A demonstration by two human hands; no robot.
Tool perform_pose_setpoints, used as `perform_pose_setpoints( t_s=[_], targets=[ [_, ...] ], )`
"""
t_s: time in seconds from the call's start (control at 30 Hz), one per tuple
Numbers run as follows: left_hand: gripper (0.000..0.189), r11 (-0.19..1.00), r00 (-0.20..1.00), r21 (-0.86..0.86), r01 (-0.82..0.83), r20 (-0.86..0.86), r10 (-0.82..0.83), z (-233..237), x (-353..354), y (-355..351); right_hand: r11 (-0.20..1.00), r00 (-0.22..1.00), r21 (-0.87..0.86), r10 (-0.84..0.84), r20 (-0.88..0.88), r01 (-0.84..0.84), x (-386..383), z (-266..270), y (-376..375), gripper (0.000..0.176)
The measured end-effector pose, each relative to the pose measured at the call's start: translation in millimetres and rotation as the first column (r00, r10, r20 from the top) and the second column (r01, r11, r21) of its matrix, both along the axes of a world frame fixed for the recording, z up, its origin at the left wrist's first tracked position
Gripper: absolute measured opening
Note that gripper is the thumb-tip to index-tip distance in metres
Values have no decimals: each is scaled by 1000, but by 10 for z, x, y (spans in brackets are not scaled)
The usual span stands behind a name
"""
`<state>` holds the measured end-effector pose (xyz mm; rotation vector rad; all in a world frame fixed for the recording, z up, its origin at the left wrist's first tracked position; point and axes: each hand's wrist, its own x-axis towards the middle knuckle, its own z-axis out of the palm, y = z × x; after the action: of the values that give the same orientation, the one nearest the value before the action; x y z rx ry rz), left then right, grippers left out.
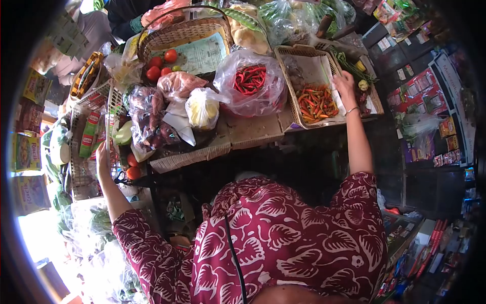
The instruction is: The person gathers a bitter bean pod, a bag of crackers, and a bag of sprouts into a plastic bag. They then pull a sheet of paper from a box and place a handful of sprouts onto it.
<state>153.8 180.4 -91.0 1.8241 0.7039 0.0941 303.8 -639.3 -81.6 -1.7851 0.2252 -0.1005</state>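
Far out to the left, my left hand point(103, 156) is closed at the edge of a white plastic basket point(76, 175), its fingers partly hidden. Green and red packets point(91, 129) stand inside that basket. On the other side, my right hand point(345, 85) curls its fingers over the right rim of a tan woven basket point(293, 109). Orange and red small chilies point(316, 104) lie in it beside a pale paper liner point(324, 71). A clear plastic bag point(276, 101) of long red chilies point(249, 80) sits left of the woven basket.
A handled wicker basket point(217, 38) with tomatoes point(153, 74) stands at the back. Bagged produce point(147, 114) and a knotted bag point(202, 109) crowd the cardboard-covered table point(217, 149). A person's sleeve point(119, 20) shows at the upper left. Hanging packets point(420, 99) line the right.
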Motion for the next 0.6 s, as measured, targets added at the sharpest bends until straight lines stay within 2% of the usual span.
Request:
perform_pose_setpoints(
  t_s=[0.03,0.07,0.1,0.13,0.17,0.2,0.27,0.3,0.33,0.4,0.43,0.47,0.53,0.57,0.6],
  targets=[
    [24,999,1000,22,26,-1,-26,54,-10,-49,980,970,-50,-185,155,195,-2,-34,-35,23],
    [24,998,999,46,51,-2,-51,99,-12,-88,920,884,-67,-347,314,386,1,-89,-78,30],
    [24,998,999,43,53,-3,-53,70,4,-68,908,937,-274,-258,234,318,5,-218,-279,29],
    [26,989,999,142,41,-19,-39,9,44,-24,910,938,-270,-254,237,314,37,-417,-359,29],
    [28,972,999,234,40,-41,-32,-15,68,0,884,994,-457,-69,85,101,-46,-470,-357,25],
    [28,972,999,231,44,-41,-35,-36,89,25,796,991,-591,90,-95,-129,-119,-497,-374,21],
    [31,916,998,397,53,-62,-31,-44,113,75,646,957,-728,15,-291,-231,-338,-529,-197,24],
    [31,915,998,401,54,-62,-32,-7,109,61,631,962,-742,26,-272,-226,-408,-493,-142,24],
    [32,876,995,476,77,-93,-37,35,107,48,634,962,-739,26,-271,-225,-393,-511,-124,24],
    [33,778,987,615,129,-153,-43,122,130,-48,804,985,-568,138,-107,-174,-358,-494,-30,27],
    [34,762,996,642,83,-77,-43,145,111,-118,722,971,-681,227,69,-120,-423,-486,19,29],
    [34,761,996,643,85,-74,-49,63,142,-10,719,947,-642,319,-38,-268,-576,-82,342,33],
    [33,687,997,723,70,-25,-75,-186,216,294,501,855,-828,516,52,-252,-610,-229,399,36],
    [33,684,996,725,74,-25,-81,-163,219,282,535,881,-805,471,34,-255,-563,-260,373,35],
    [32,715,994,694,88,-15,-108,-137,216,237,545,898,-753,419,-135,-368,-471,-223,302,37]
  ],
)
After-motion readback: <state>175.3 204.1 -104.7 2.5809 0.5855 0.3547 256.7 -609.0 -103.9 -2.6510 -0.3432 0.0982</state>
